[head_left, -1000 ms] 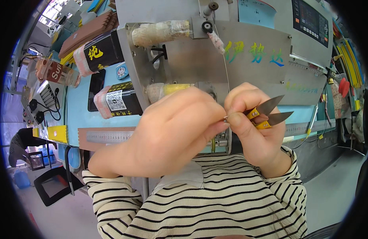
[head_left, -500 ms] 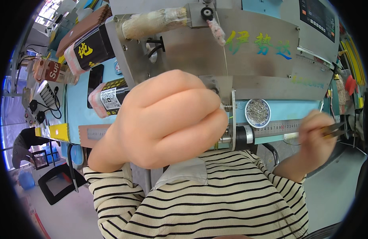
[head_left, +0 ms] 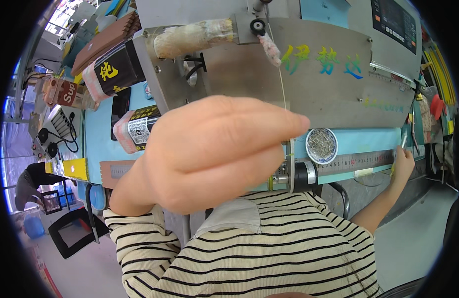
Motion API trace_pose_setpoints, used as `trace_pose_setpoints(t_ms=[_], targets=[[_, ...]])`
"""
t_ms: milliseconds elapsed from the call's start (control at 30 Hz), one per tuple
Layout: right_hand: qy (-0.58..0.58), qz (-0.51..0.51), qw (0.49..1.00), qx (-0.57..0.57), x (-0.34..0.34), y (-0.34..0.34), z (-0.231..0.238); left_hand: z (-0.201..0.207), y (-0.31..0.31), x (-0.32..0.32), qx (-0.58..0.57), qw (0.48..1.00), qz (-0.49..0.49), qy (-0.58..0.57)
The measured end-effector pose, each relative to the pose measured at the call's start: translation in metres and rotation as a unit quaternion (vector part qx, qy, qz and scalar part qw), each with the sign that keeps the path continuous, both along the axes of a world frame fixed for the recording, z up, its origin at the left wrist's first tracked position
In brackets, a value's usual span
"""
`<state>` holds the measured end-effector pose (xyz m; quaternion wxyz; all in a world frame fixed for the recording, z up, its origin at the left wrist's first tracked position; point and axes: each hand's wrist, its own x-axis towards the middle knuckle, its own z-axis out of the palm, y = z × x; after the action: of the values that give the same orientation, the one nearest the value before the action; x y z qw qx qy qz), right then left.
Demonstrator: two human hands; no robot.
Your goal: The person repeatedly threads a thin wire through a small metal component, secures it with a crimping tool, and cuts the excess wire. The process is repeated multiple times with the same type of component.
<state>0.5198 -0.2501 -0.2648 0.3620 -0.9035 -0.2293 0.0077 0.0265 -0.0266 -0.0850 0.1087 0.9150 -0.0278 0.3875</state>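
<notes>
Close in front of me, my left hand (head_left: 217, 151) is closed, its fingers bent and pressed together toward a tip at the right. What that pinch holds, if anything, is hidden. A thin pale thread (head_left: 283, 89) runs from the small black pulley (head_left: 257, 26) of the metal machine (head_left: 239, 74) down behind those fingertips. Below them sits the machine's black cylinder (head_left: 305, 174) on an upright metal plate. At the far right, my right hand (head_left: 403, 164) is closed near the end of the long steel ruler (head_left: 356, 160), a yellow-handled tool (head_left: 393, 170) showing partly at its fingers.
A white-and-blue bowl (head_left: 321, 146) of small metal pieces stands by the ruler. Two dark boxes (head_left: 112, 69) with pink wrapping, a phone (head_left: 120, 106) and a bottle (head_left: 68, 93) are at the left. A control panel (head_left: 396, 27) is at the back right; a black chair (head_left: 76, 231) stands at lower left.
My left hand's fingertips have straightened and reach further right and up. My right hand, blurred before with the tool pointing right, has moved up to the ruler's far end. The view has shifted slightly.
</notes>
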Motion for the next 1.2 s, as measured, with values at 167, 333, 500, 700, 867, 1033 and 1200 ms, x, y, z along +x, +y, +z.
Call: trace_pose_setpoints(t_ms=[167, 333, 500, 700, 867, 1033, 1200], targets=[[0.220, 0.168, 0.862, 0.424, -0.089, 0.009, 0.060, -0.004, -0.001, -0.001, 0.035, 0.999, -0.002, -0.007], [0.415, 0.416, 0.684, 0.432, -0.214, 0.043, 0.099, -0.008, 0.002, 0.002, 0.070, 0.998, 0.005, -0.005], [0.460, 0.529, 0.687, 0.191, -0.272, 0.064, 0.137, -0.011, 0.003, 0.000, 0.092, 0.996, 0.018, 0.011], [0.444, 0.652, 0.614, 0.022, -0.272, 0.089, 0.160, -0.012, -0.003, -0.001, 0.090, 0.994, 0.060, 0.034], [0.417, 0.681, 0.600, 0.044, -0.275, 0.095, 0.153, -0.013, -0.004, 0.001, 0.093, 0.992, 0.074, 0.032], [0.409, 0.678, 0.608, 0.064, -0.278, 0.094, 0.147, -0.013, -0.003, 0.001, 0.084, 0.994, 0.065, 0.036], [0.376, 0.683, 0.617, 0.105, -0.280, 0.094, 0.142, -0.014, -0.002, 0.001, 0.086, 0.994, 0.059, 0.030]])
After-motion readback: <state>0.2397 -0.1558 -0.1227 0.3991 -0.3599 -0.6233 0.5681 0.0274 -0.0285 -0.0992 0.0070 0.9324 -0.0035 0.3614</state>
